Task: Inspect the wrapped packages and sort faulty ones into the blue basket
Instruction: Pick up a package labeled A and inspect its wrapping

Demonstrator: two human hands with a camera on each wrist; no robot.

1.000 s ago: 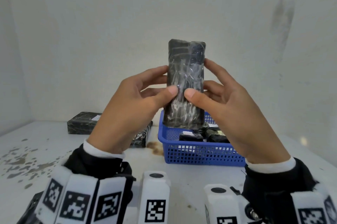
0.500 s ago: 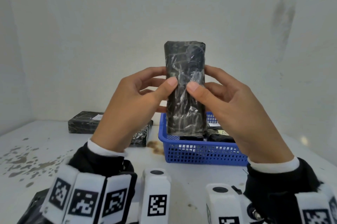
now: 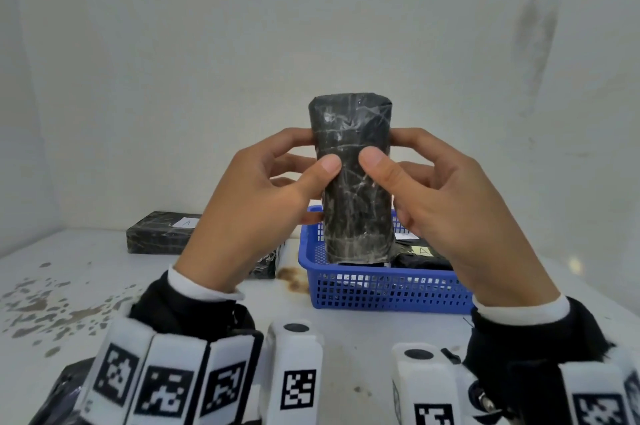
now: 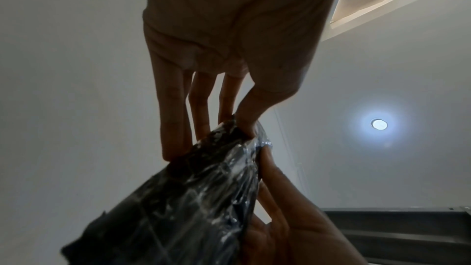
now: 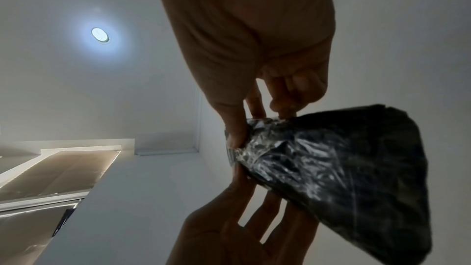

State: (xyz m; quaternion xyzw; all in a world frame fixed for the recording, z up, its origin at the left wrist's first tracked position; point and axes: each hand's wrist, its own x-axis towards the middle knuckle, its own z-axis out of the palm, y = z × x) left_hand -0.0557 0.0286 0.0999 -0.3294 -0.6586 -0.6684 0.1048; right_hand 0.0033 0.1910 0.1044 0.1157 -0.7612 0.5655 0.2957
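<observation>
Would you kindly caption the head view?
Both hands hold a wrapped black package upright above the blue basket.

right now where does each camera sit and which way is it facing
Head: worn on the head, looks forward and down at the wrapped package, blue basket and table; both hands and sleeves show.
Left wrist: looks up along the left hand to the ceiling lamp.
Right wrist: looks up along the right hand, same lamp.
All three share the package, gripped by both hands.
</observation>
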